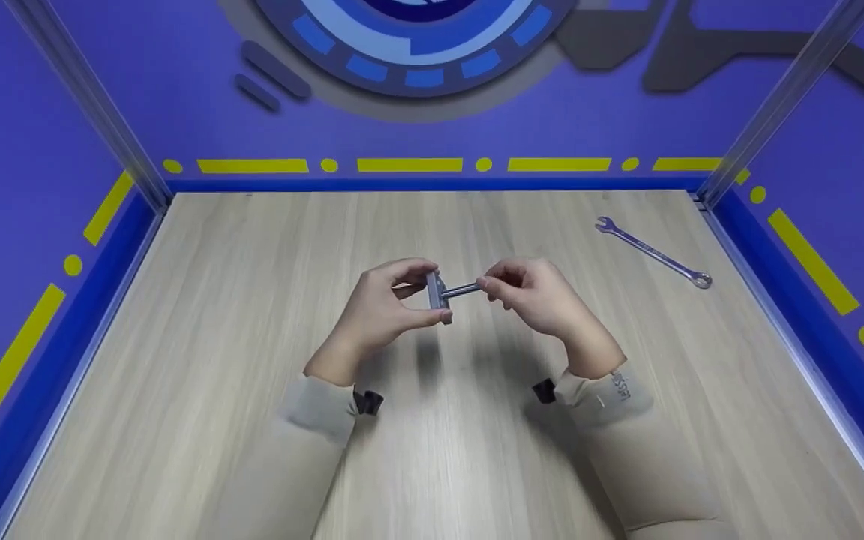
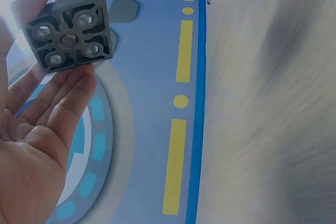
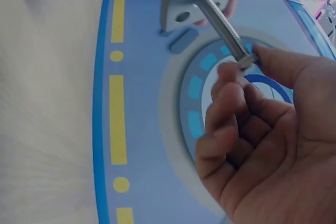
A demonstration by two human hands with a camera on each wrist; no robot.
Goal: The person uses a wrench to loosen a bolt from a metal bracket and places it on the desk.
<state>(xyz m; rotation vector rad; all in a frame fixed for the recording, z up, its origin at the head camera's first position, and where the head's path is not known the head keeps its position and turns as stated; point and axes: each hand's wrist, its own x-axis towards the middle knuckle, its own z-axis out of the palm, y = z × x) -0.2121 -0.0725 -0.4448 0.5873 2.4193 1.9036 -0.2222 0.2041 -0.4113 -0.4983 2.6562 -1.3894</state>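
My left hand (image 1: 391, 304) grips a square grey metal plate (image 2: 71, 34) by two opposite edges, thumb on one and fingertips on the other. Four corner holes and a centre hole show on its ribbed face in the left wrist view. A long threaded bolt (image 3: 223, 27) stands out from the plate's flat face, and its end fills the centre hole on the ribbed side. At the bolt's hex head, the thumb and fingertips of my right hand (image 1: 541, 296) pinch it. Both hands are held above the wooden table.
A combination wrench (image 1: 653, 251) lies at the table's back right, its open end pointing away. Blue panels with yellow marks (image 1: 409, 165) wall in the back and both sides of the wooden table (image 1: 214, 337). Metal posts (image 1: 784, 105) rise at the back corners.
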